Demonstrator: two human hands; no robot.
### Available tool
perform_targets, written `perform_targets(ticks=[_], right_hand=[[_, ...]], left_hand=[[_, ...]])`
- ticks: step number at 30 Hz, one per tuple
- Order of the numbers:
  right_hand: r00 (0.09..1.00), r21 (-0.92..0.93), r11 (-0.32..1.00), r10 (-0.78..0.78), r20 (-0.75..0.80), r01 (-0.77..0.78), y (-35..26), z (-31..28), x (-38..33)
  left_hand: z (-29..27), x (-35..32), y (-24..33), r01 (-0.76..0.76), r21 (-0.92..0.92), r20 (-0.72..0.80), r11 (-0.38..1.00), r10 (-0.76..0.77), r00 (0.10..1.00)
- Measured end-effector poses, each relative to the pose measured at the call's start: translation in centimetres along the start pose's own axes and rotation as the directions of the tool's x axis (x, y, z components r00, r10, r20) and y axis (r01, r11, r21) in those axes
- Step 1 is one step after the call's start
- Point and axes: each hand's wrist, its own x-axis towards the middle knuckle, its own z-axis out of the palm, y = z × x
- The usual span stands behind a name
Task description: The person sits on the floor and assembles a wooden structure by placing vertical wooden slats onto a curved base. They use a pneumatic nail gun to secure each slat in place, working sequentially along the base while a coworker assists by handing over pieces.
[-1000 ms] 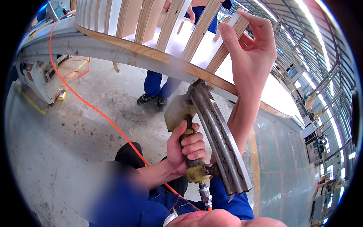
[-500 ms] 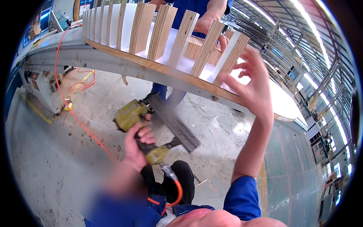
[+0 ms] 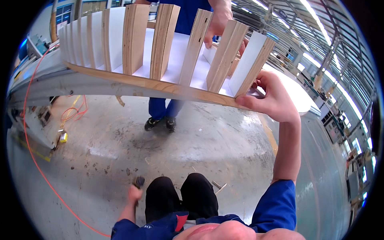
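My right hand (image 3: 276, 98) grips the lower end of the rightmost upright plywood block (image 3: 256, 64). The thumb presses near the rim of the curved white-topped board (image 3: 172, 87), and the fingers curl behind the block. Low beside my legs, my left hand (image 3: 135, 194) is closed on the nail gun, of which only a dark end (image 3: 139, 182) shows; the rest is hidden. More upright blocks, such as a plywood one (image 3: 163, 42), line the board's edge to the left.
Across the board a co-worker's hand (image 3: 219, 24) reaches among the blocks. An orange air hose (image 3: 36, 160) runs down the left side. Wood scraps (image 3: 219, 187) lie on the floor by my knees. A yellow tape measure (image 3: 63, 137) is at the left.
My left hand has dropped with the nail gun, from below the board to beside my legs. My right hand has closed on the end block. The view has shifted, and the board appears larger.
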Motion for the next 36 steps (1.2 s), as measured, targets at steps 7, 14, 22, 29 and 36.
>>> perform_targets(ticks=[7,14,22,29,36], right_hand=[[0.992,0.063,0.994,0.092,-0.089,-0.087,1.9,-1.3,-2.2],[0.995,0.087,0.991,0.1,-0.01,-0.099,-0.6,-0.3,-0.2],[1.0,-0.01,1.0,0.027,-0.003,-0.027,-0.1,-0.3,-0.6],[0.923,0.176,0.983,0.027,-0.383,0.045,0.8,1.2,-0.8],[0.878,-0.104,0.988,-0.15,-0.455,0.115,2.9,-4.6,-1.2]], left_hand=[[16.0,0.5,-17.7,0.048,0.171,0.011,0.984,-0.051,0.999],[13.9,0.6,-15.2,-0.062,-0.105,0.216,0.993,0.084,0.973],[-11.5,2.5,21.4,-0.771,-0.232,-0.655,0.594,0.491,0.575],[-27.7,-15.1,41.3,-0.849,0.508,-0.737,-0.146,0.435,-0.516],[-26.7,-17.8,45.7,-0.74,0.664,-0.635,0.104,0.601,-0.486]])
